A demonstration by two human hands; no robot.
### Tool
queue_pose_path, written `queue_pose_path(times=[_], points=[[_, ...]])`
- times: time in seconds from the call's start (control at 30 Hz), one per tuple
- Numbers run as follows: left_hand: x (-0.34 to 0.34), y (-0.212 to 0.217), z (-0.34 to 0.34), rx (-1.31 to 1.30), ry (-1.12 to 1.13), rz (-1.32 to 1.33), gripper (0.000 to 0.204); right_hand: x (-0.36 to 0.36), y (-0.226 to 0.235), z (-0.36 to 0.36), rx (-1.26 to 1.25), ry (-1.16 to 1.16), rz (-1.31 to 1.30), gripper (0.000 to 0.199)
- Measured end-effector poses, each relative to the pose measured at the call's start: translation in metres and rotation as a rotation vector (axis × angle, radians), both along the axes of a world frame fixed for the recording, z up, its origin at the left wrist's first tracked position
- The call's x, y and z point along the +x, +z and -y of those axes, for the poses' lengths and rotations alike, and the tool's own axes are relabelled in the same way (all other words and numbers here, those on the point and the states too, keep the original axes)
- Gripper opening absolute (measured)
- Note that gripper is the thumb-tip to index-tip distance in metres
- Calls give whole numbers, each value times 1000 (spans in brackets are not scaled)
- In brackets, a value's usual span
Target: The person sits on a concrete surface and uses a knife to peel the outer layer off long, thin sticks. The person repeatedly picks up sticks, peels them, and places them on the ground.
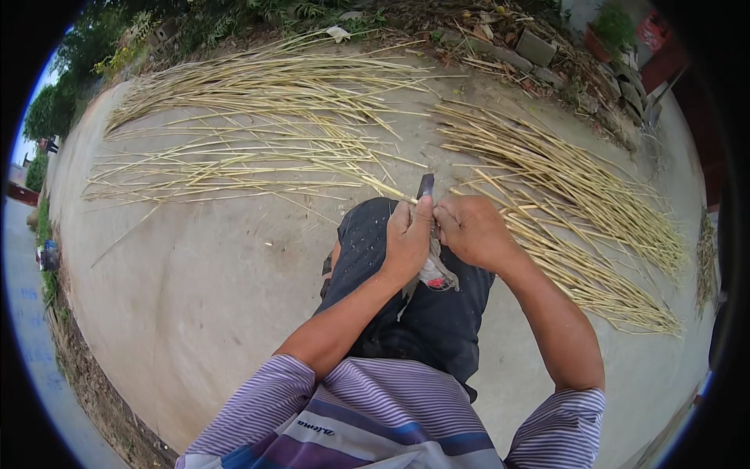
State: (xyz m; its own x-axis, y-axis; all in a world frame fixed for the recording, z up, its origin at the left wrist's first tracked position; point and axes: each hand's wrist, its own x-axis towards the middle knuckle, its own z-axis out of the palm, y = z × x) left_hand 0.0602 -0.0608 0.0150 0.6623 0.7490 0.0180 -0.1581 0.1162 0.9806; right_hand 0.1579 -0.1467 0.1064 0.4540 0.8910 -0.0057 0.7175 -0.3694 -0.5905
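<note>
A person in a purple-and-white striped shirt sits on a pale concrete yard (195, 297), both hands meeting above dark trousers (414, 313). The left hand (408, 238) is curled closed around a thin, pale yellow split cane strip (387, 189) that runs up and to the left from its fingers, and also appears to grip the base of a short dark knife blade (426, 184) standing upright just above the knuckles. The right hand (469, 228) is closed too, thumb pressed against the left hand; what it pinches cannot be made out. A grey rag with a red patch (436, 275) hangs below the two hands over the lap. Long yellow cane strips lie spread on the concrete: a wide fan to the left (258, 125) and a denser sheaf on the right (578, 211), its near ends passing just beside the right wrist. Loose bricks and a potted plant (605, 35) edge the yard's far side.
</note>
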Motion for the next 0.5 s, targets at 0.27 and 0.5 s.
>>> queue_pose_path(times=[0.27,0.5], points=[[-7,22,-26,-401,-35,-24,41,13,32,44,-27,-11,45,24],[2,16,1,-174,-166,-86,41,6,39,52,-76,-81,40,17]])
